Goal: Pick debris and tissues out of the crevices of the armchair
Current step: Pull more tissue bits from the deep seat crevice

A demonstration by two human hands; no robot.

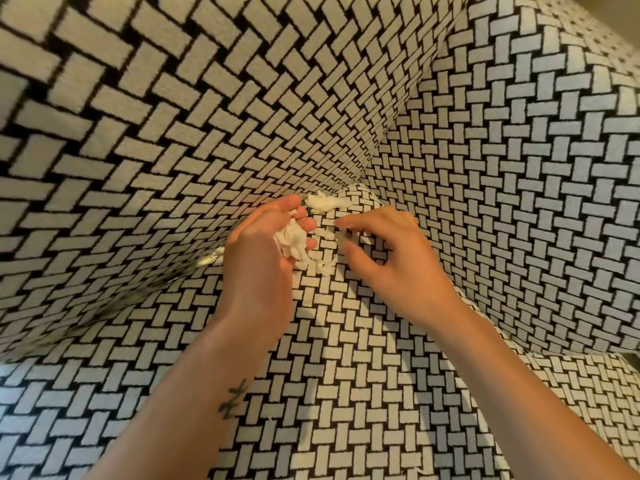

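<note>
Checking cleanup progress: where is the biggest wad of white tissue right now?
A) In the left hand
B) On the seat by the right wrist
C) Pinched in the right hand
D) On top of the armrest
A: the left hand cups the crumpled tissue wad; the right hand holds no tissue.

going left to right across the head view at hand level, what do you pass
shiny scrap → left hand, gripping a tissue wad → loose tissue scrap on the seat → right hand
</note>
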